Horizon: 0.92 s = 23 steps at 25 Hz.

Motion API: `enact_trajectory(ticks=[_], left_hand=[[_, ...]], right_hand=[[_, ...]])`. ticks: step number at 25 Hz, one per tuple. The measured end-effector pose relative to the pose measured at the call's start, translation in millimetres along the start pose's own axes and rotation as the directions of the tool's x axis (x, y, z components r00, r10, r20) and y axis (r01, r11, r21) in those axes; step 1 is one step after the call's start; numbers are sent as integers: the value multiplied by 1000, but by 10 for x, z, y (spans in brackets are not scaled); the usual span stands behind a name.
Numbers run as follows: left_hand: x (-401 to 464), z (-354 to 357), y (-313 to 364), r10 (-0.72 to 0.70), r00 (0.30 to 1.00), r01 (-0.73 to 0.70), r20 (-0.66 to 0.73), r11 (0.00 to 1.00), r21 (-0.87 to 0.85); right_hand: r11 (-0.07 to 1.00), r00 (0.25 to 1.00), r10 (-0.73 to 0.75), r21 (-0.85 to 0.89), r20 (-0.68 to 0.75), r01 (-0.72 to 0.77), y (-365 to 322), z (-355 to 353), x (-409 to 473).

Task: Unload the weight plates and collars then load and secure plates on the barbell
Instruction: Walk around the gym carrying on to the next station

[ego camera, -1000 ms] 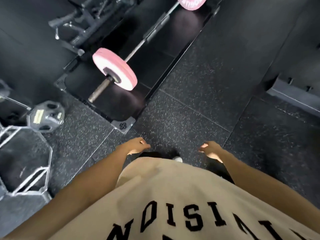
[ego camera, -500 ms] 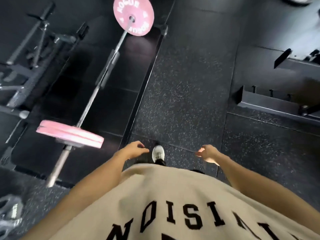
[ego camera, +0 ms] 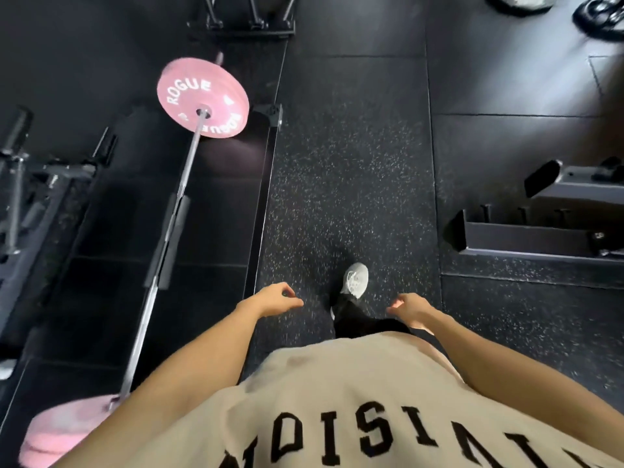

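A steel barbell (ego camera: pixel 182 184) lies on the dark lifting platform (ego camera: pixel 216 211) to my left, running from near left to far. Pink plates (ego camera: pixel 202 97) marked ROGUE sit on its far end. More pink plates (ego camera: pixel 57 430) sit on the near end at the lower left, partly hidden by my left arm. My left hand (ego camera: pixel 275 298) hangs empty in front of my beige shirt with loosely curled fingers, to the right of the bar. My right hand (ego camera: pixel 410 309) hangs empty too, fingers loosely apart. Neither hand touches the bar or plates.
I stand on speckled rubber flooring (ego camera: pixel 351 184), one white shoe (ego camera: pixel 354 279) forward. A black storage tray with pegs (ego camera: pixel 526 236) lies on the right. Dark plates (ego camera: pixel 597 15) lie at the far right. A rack base (ego camera: pixel 243 27) stands beyond the bar, gym equipment (ego camera: pixel 30 184) at the left.
My view has swung and I have walked along the bar: the near pink plates slid to the lower left corner and the far plates came closer. Both hands stayed empty.
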<state>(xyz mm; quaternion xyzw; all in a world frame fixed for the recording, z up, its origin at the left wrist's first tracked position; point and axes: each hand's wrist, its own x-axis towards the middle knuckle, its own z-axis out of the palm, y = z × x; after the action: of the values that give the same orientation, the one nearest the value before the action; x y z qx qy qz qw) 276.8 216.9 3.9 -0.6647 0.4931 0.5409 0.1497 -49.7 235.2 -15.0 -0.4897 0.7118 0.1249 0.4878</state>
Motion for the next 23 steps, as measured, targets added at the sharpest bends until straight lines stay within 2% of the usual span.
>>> enact_trajectory(ticks=[2,6,10,15,18,20,23], left_hand=[[292,-435,405,-1,1000,1,-7,1000,12],[839,-1421,1367,2,997,-3,-76,1000,-13],[1437,-2033,2106,24,995,-26,-99,1000,-12],[2413,-2907,2952,7,998,-2,-58,996,90],[2990,-3565,3577,22,1000,-21,-6,993,112],[3316,-4032,4147,61,998,-60,1,992,112],[3730,-4656,5048,122,993,-121,4,981,152]], right_hand=[[1000,1000,1,-2,10,-1,-211,-518,335],[995,1000,1,100,-27,2,-699,-1786,1011],[984,997,-26,174,-69,37,-1075,-2665,1573],[989,999,42,142,-7,-41,-1386,-3505,2474],[997,998,58,41,28,-60,-1624,-4195,2965],[996,997,75,59,-24,-73,-1806,-4805,3305],[978,980,88,202,-176,-51,-2054,-5753,3722]])
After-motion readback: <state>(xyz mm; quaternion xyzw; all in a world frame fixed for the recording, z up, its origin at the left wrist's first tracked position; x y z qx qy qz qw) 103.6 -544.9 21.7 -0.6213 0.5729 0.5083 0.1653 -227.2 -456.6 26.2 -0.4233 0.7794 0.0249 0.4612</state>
